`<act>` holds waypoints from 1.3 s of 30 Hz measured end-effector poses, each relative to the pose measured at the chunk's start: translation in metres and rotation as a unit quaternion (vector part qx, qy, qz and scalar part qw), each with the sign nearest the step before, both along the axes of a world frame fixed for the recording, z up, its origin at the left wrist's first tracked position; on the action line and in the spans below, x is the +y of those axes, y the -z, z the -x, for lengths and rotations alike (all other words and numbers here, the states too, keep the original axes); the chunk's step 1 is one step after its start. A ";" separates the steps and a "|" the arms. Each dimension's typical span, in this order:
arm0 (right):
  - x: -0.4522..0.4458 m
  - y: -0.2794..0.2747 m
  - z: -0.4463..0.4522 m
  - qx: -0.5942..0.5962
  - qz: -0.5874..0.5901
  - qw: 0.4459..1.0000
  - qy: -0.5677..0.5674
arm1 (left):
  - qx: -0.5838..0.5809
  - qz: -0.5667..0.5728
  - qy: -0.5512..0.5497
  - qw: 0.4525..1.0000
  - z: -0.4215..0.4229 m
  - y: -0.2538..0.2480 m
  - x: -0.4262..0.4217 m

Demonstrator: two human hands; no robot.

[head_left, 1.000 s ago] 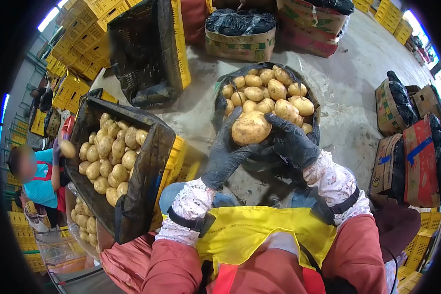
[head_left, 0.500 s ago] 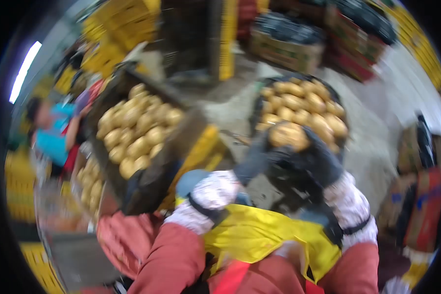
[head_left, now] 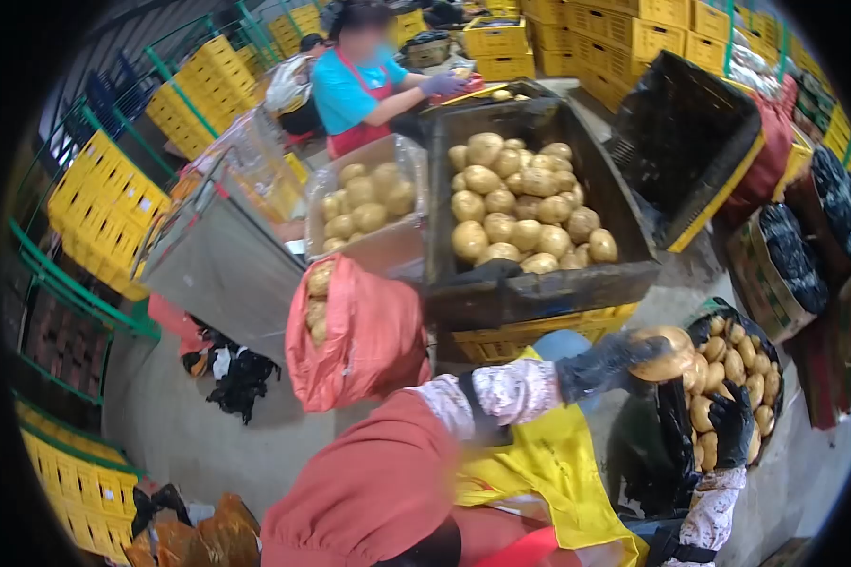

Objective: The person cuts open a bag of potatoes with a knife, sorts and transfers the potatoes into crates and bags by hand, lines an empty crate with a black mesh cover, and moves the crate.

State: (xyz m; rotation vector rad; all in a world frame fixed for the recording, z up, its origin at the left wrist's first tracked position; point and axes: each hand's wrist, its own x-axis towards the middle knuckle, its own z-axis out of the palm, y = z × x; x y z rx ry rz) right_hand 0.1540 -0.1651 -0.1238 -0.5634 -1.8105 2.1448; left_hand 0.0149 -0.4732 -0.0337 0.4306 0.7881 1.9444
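Observation:
A large pale-yellow potato is held in my grey-gloved left hand, fingers closed on its left side. Just to its right is a black-lined container filled with potatoes. My right hand, in a dark glove, lies on those potatoes with its fingers stretched out. Ahead of my left arm, a dark crate with more potatoes rests on a yellow crate.
A red mesh sack and a clear-lined box, both with potatoes, stand left of the dark crate. Beyond them works a person in blue. An emptied-looking tilted crate and cartons stand at the right.
The view has turned left. Both hands were around the potato over the container; now only my left hand holds it, farther left, and my right hand is down on the other potatoes.

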 end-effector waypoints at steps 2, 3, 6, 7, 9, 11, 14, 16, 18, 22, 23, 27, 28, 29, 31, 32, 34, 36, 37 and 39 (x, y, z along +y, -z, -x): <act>0.015 0.017 -0.002 -0.020 0.041 0.999 -0.012 | 0.012 0.002 -0.081 0.997 0.004 0.008 -0.030; 0.021 0.027 -0.003 -0.031 0.051 0.998 -0.015 | -0.016 -0.008 -0.074 0.997 0.005 -0.002 -0.055; 0.033 0.046 -0.002 -0.079 0.117 0.990 -0.018 | -0.006 0.059 -0.190 0.980 0.005 -0.016 -0.118; 0.044 0.058 -0.003 -0.090 0.141 0.986 -0.023 | -0.002 0.049 -0.236 0.970 0.001 -0.022 -0.134; 0.059 0.074 -0.006 -0.097 0.162 0.982 -0.031 | 0.031 0.039 -0.236 0.971 -0.001 -0.025 -0.173; 0.062 0.078 -0.006 -0.156 0.228 0.961 0.033 | 0.032 0.060 -0.277 0.958 -0.005 -0.035 -0.203; 0.060 0.080 -0.001 -0.177 0.155 0.972 0.029 | 0.028 0.060 -0.299 0.952 -0.014 -0.040 -0.234; 0.050 0.071 0.006 -0.176 0.113 0.978 0.019 | 0.019 0.048 -0.307 0.950 -0.019 -0.036 -0.248; 0.043 0.064 0.012 -0.172 0.086 0.981 0.013 | 0.012 0.058 -0.315 0.947 -0.024 -0.022 -0.258; 0.033 0.049 0.012 -0.170 0.059 0.984 0.014 | 0.003 0.082 -0.338 0.938 -0.033 0.007 -0.260; 0.031 0.046 0.013 -0.170 0.053 0.984 0.015 | 0.008 0.091 -0.349 0.933 -0.035 0.011 -0.261; 0.028 0.037 0.011 -0.171 0.038 0.984 0.018 | 0.001 0.096 -0.383 0.919 -0.025 0.038 -0.266; 0.027 0.035 0.010 -0.170 0.037 0.985 0.019 | -0.016 0.094 -0.384 0.918 -0.019 0.043 -0.269; 0.029 0.033 0.009 -0.169 0.037 0.985 0.019 | -0.019 0.094 -0.382 0.919 -0.014 0.046 -0.275; 0.028 0.031 0.008 -0.166 0.031 0.985 0.019 | -0.069 0.112 -0.393 0.910 -0.005 0.043 -0.284; 0.028 0.031 0.009 -0.164 0.029 0.986 0.020 | -0.100 0.063 -0.393 0.912 0.008 0.060 -0.289; 0.029 0.031 0.007 -0.164 0.022 0.986 0.023 | -0.095 0.069 -0.394 0.912 0.014 0.055 -0.297; 0.030 0.034 0.006 -0.164 0.018 0.986 0.023 | -0.080 0.073 -0.405 0.908 0.020 0.045 -0.307; 0.028 0.036 0.005 -0.166 0.014 0.986 0.024 | -0.086 0.070 -0.406 0.907 0.016 0.042 -0.307; 0.030 0.037 0.007 -0.169 0.009 0.985 0.024 | -0.099 0.059 -0.404 0.908 0.008 0.040 -0.301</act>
